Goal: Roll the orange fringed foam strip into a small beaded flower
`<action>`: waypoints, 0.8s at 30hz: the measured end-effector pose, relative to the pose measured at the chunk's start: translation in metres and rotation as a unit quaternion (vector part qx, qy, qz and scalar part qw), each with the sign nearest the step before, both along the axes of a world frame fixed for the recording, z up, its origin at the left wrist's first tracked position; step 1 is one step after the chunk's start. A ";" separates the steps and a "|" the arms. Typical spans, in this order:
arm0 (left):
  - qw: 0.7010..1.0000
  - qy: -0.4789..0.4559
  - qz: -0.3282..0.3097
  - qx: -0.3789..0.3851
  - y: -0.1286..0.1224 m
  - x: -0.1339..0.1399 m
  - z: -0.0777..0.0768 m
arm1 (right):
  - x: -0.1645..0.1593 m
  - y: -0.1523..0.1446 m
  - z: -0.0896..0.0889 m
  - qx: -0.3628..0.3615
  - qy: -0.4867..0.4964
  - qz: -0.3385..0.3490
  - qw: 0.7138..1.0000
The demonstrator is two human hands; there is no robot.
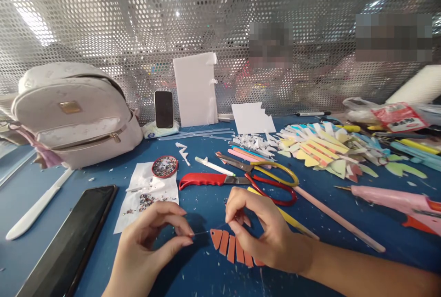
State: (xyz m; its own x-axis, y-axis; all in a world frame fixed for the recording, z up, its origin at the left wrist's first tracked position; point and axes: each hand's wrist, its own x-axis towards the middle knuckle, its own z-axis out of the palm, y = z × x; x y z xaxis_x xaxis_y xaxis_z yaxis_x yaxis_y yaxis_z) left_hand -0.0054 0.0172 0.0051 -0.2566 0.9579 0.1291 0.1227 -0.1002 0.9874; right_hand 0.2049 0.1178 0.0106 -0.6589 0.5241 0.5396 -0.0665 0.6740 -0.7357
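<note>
A thin, clear thread (202, 232) runs between my two hands, just above the blue table. Thumb and fingertips of my left hand (153, 237) pinch its left end. My right hand (263, 230) is closed in a pinch on the thread farther right. Beneath the thread lies a row of flat orange pieces (223, 244), the first one pointed with a small hole and the others strip-shaped; my right hand covers part of the row. White paper (134, 196) with small multicoloured beads or stones lies beyond my left hand, beside a round red-rimmed dish (165, 166) of more.
Red-and-yellow scissors (275, 182) and a red-handled knife (206, 180) lie just beyond my hands. A pink glue gun (389, 196) is at right, near a pile of cut coloured pieces (320, 145). Phones (69, 237) and a pale backpack (76, 118) are at left.
</note>
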 end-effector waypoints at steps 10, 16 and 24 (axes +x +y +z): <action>0.999 -0.030 0.025 -0.021 -0.002 0.006 0.004 | 0.001 0.000 0.001 -0.001 -0.006 0.002 1.000; 0.999 -0.027 0.022 -0.018 -0.002 0.005 0.002 | 0.001 0.000 0.000 -0.004 -0.016 0.000 1.000; 0.999 -0.022 0.024 0.000 -0.002 0.004 -0.001 | 0.000 0.001 -0.002 0.000 -0.005 -0.007 1.000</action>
